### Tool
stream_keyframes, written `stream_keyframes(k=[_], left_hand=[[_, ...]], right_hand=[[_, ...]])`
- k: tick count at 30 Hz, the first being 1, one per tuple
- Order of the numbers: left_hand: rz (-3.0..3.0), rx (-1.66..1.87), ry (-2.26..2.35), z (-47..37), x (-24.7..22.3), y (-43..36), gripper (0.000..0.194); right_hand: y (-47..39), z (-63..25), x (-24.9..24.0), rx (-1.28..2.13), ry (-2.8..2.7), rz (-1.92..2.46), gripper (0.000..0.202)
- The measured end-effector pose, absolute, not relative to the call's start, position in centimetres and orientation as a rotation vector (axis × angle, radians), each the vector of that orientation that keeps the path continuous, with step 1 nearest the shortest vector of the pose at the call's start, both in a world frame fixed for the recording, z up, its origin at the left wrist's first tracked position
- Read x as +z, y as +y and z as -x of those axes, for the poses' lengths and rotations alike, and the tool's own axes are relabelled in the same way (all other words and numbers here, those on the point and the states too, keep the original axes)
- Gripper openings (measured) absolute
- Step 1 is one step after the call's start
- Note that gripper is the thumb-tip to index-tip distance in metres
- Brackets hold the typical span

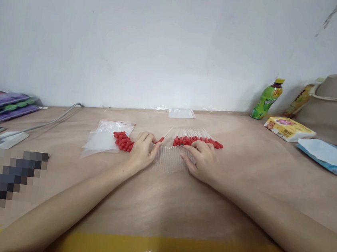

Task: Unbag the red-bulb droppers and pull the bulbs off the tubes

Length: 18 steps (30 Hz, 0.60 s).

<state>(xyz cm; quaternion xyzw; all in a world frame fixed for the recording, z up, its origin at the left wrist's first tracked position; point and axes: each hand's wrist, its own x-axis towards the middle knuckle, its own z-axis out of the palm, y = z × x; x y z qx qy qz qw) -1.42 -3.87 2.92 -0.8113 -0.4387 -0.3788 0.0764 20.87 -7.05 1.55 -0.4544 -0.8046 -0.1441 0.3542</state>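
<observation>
We take this for a handwork workshop, since red-ended sticks point(198, 140) and clear plastic bags point(99, 140) lie on a brown table point(147, 212) against a scuffed white wall point(164, 53), with a drink bottle point(266, 101), a tissue pack point(291, 129) and a beige bag point(329, 116) at the right

Pale wall point(153, 44) behind brown tabletop point(148, 204)

The single head view looks forward and down, close above the near edge of the table point(153, 212), facing the wall point(165, 41).
</observation>
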Motion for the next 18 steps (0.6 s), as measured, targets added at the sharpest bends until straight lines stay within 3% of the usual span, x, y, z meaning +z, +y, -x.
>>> stream_keyframes(k=[11, 18], left_hand=[[2.895, -1.172, -0.871, 2.6, 1.8, -9.1, 0.002], [2.919, -1.204, -0.825, 2.5, 2.0, -9.2, 0.002]], right_hand=[[-9.0, -22.8, 1.2, -0.239, -2.281, 0.637, 0.052], [-9.2, -21.4, 0.0, -0.211, -2.284, 0.645, 0.023]])
